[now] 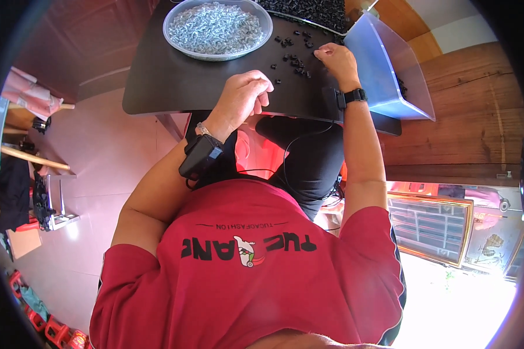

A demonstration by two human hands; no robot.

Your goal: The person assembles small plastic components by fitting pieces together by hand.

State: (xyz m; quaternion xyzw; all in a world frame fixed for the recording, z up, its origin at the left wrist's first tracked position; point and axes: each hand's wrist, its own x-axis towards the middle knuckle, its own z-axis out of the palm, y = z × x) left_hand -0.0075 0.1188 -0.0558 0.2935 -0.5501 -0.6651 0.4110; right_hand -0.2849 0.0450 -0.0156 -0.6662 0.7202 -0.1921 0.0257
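My left hand (245,98) is over the front edge of the dark table (174,84), its fingers curled into a loose fist; whether anything is inside is hidden. Farther right, my right hand (337,61) is just above the tabletop, thumb and fingers pinched together. What they hold, if anything, is too small to make out. Small black plastic parts (297,65) lie scattered between the two hands. Beyond the left hand stands a clear oval tub (218,57) heaped with small transparent pieces (215,28). A heap of similar black parts (308,13) fills a tray at the far edge.
A translucent blue plastic bin (375,72) stands on the right side of the table by my right forearm, with a few black parts in it. A wooden cabinet (460,110) is close on the right. A thin black cable (286,152) hangs below the table edge near my legs.
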